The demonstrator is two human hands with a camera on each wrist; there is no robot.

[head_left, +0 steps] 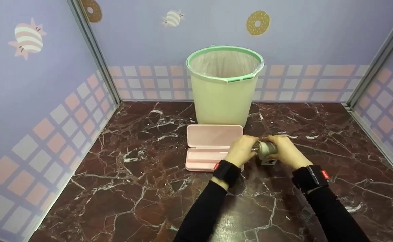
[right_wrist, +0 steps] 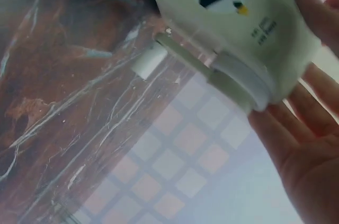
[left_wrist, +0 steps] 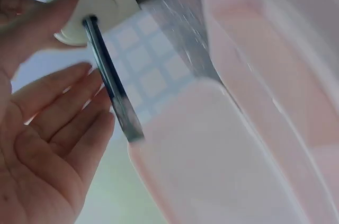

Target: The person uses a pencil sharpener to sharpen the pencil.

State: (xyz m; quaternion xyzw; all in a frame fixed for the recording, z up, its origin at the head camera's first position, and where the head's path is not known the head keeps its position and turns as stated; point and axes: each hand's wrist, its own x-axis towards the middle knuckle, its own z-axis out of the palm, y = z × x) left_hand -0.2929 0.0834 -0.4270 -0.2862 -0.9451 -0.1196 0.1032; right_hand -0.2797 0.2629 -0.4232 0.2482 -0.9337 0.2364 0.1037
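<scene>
A cream crank pencil sharpener [head_left: 266, 150] with a printed bird picture is held tilted by my right hand [head_left: 285, 152], its thumb and fingers on either side of the body. In the right wrist view, the crank handle [right_wrist: 150, 61] sticks out from one end. A dark, shiny pencil [left_wrist: 112, 78] juts from the sharpener's round front. My left hand [head_left: 242, 150] is around the pencil side; in the left wrist view its fingers [left_wrist: 74, 97] are fairly straight beside the pencil and its thumb lies near the sharpener front. An opened pink pencil case [head_left: 201, 159] lies just left.
Behind the pencil case stands a pale green waste bin [head_left: 221, 101] with a clear liner. The dark red marble-patterned tabletop [head_left: 142, 188] is bounded by patterned panels [head_left: 142, 40] at the back and both sides.
</scene>
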